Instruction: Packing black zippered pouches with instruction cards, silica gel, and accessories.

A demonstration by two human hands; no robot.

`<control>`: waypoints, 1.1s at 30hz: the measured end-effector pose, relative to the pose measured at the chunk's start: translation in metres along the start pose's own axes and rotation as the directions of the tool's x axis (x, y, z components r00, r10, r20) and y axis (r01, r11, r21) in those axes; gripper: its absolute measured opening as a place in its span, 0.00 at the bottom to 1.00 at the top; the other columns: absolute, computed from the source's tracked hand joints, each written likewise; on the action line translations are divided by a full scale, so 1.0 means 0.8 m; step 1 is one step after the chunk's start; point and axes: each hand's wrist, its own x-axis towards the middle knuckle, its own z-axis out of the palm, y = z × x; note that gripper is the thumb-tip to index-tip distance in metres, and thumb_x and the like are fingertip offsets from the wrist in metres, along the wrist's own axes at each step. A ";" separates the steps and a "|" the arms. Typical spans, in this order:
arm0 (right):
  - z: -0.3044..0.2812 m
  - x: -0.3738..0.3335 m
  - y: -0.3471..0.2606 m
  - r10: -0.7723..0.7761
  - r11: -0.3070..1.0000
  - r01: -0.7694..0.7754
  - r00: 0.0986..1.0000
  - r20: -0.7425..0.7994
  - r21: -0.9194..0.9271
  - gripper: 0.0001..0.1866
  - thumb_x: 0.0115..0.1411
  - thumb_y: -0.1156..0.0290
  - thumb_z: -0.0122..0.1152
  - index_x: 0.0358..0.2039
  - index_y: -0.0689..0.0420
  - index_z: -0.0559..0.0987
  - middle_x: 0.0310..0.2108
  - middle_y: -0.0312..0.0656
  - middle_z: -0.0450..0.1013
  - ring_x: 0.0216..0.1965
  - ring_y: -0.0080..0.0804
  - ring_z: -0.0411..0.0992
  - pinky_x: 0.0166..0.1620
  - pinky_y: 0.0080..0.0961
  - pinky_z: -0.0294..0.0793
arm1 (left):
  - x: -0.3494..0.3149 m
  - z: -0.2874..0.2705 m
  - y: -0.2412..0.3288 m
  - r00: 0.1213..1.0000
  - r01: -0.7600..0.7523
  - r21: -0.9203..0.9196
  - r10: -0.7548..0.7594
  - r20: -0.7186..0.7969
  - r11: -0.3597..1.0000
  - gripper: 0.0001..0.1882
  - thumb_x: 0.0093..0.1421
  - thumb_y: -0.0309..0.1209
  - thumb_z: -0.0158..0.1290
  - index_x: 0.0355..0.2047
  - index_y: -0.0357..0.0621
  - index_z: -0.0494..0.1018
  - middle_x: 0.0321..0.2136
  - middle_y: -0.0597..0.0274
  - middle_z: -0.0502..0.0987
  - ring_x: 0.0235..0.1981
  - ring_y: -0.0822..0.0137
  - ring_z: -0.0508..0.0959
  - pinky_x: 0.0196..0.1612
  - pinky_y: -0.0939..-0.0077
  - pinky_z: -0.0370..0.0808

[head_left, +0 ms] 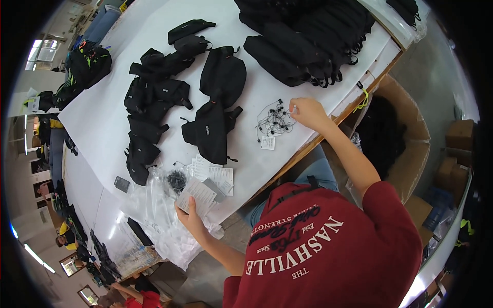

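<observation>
My left hand (192,217) grips a small stack of white printed cards (199,194), over the near edge of the white table. More printed cards (221,177) lie just beyond it, beside a clear plastic bag (149,197) with a bundle of black cords (177,179). My right hand (309,113) is closed in a pinch at the right side of a tangle of black tag strings (275,120); a thin string seems to reach its fingertips. Below the tangle lies a small white tag (267,142). Black waist bags (210,131) are spread across the table between and beyond my hands.
A large heap of black bags (303,46) covers the far right of the table (246,190). Beyond its wooden edge stands an open cardboard box (411,138) with black material inside. A small dark rectangular piece (121,184) lies at the left. Other people are farther off at lower left.
</observation>
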 end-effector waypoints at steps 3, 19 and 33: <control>0.012 0.000 0.005 -0.233 0.971 0.224 0.962 -0.139 -0.079 0.04 0.47 0.72 0.60 0.25 0.51 0.75 0.24 0.38 0.70 0.30 0.39 0.71 0.32 0.34 0.68 | -0.007 0.018 0.014 0.999 0.044 -0.108 -0.045 -0.007 0.993 0.16 0.57 0.28 0.57 0.43 0.34 0.68 0.38 0.58 0.74 0.39 0.70 0.72 0.47 0.77 0.67; -0.075 0.014 -0.054 -0.368 0.927 0.362 0.928 0.057 0.100 0.05 0.49 0.71 0.63 0.24 0.54 0.75 0.25 0.35 0.69 0.25 0.28 0.68 0.29 0.24 0.67 | -0.050 0.133 0.005 0.830 0.215 -0.211 -0.065 0.554 0.954 0.11 0.59 0.28 0.53 0.36 0.43 0.62 0.30 0.67 0.67 0.35 0.76 0.67 0.41 0.83 0.64; -0.076 -0.046 -0.129 -0.057 0.397 0.027 0.998 -0.005 0.918 0.04 0.54 0.72 0.62 0.28 0.56 0.76 0.18 0.26 0.65 0.18 0.11 0.59 0.22 0.11 0.57 | -0.063 0.160 0.045 0.628 0.135 -0.103 -0.005 0.778 0.985 0.19 0.54 0.23 0.57 0.45 0.39 0.65 0.40 0.59 0.70 0.43 0.71 0.70 0.47 0.79 0.66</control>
